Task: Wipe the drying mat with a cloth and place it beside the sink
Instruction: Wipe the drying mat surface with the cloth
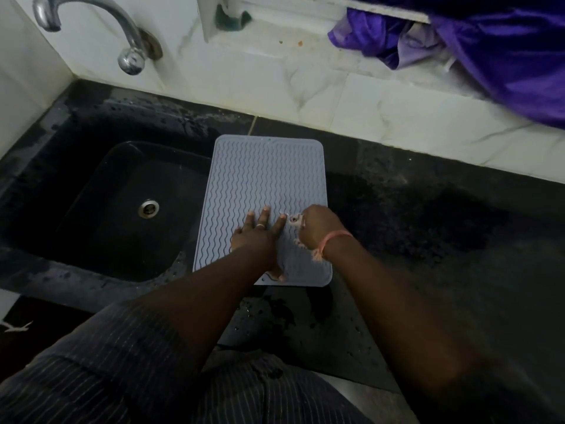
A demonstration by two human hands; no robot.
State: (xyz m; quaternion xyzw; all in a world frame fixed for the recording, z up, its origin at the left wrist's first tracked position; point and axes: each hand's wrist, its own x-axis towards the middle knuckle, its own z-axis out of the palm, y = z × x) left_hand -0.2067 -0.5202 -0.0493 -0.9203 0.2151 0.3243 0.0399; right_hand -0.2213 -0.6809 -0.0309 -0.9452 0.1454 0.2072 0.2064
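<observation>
The drying mat (263, 191) lies flat on the dark counter (428, 215), its left edge just overhanging the rim of the sink (101, 206), which sits at nine o'clock from it. The left hand (260, 237) presses on the mat's near half with fingers spread and flat, gripping nothing, apparently pinning it. At three o'clock of that hand the right hand (318, 229) is curled around a small pale scrap, probably the cloth (295, 220), bunched in its fingers against the mat. The mat looks like thin ribbed silicone: light, floppy, likely to sag if lifted by one corner, and likely slick, since droplets bead on the counter at six o'clock. Two hands on opposite short edges would probably carry it best. Most of the cloth is hidden inside the fist, so its size is unclear. The left forearm covers the mat's near-left corner. The tap (91, 29) stands at eleven o'clock.
</observation>
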